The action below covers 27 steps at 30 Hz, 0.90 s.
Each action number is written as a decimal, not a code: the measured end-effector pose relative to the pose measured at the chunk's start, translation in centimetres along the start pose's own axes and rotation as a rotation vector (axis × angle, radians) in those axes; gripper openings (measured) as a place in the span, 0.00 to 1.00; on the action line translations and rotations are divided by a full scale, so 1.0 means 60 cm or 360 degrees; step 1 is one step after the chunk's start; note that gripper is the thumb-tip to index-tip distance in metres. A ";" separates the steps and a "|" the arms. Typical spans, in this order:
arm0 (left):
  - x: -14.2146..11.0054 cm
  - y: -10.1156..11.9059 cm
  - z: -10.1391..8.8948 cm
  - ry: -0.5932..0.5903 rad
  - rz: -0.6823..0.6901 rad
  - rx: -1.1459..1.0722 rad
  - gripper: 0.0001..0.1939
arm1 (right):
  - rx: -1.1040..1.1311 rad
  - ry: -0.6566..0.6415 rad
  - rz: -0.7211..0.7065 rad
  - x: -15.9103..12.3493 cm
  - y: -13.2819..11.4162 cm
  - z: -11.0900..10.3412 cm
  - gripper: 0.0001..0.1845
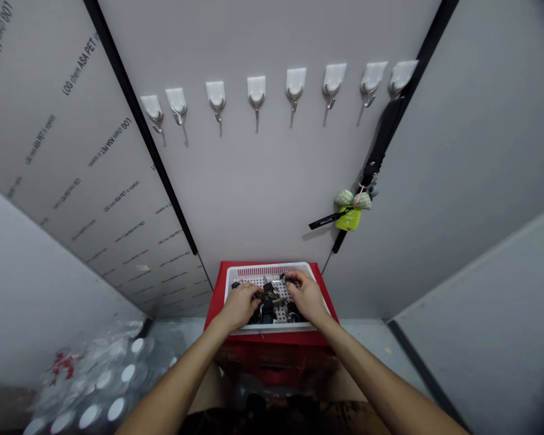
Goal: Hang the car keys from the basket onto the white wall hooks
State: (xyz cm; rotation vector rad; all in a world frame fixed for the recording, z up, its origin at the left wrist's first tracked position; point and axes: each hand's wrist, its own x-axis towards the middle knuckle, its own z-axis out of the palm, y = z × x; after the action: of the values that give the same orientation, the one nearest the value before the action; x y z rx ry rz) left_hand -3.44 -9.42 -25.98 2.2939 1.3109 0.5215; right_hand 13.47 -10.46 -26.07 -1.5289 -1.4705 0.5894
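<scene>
A white plastic basket with slotted walls holds several keys with black heads and metal rings, loosely jumbled. Over its left side, my left hand is closed, thumb and fingers curled together at the edge of the pile; what they grip is too small to name. My right hand reaches in from the right, its thumb and fingers pinching a small dark piece, apparently a key, near the basket's far wall. More dark keys lie below that hand.
The basket stands on a red stool against a pale wall. A row of white adhesive hooks runs across the wall. From the rightmost hangs a black strap with a yellow-green key fob. Plastic-wrapped bottles stand on the floor at left.
</scene>
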 end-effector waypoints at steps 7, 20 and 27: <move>0.013 0.006 0.001 -0.0005 -0.0176 0.0066 0.12 | -0.0366 -0.0663 -0.0345 -0.012 -0.010 0.012 0.15; 0.016 0.007 -0.005 -0.0067 -0.0177 -0.0547 0.13 | -0.0272 -0.0604 -0.0327 -0.014 -0.014 0.004 0.08; 0.015 0.016 -0.007 -0.0062 -0.0182 -0.0963 0.14 | 0.0261 -0.0399 0.0052 -0.013 -0.022 -0.007 0.08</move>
State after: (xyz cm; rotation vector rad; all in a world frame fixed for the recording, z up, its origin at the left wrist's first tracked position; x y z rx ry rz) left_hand -2.56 -8.99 -25.01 1.7133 1.0705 0.7141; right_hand 12.98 -11.46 -24.92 -1.3911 -1.5432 0.9256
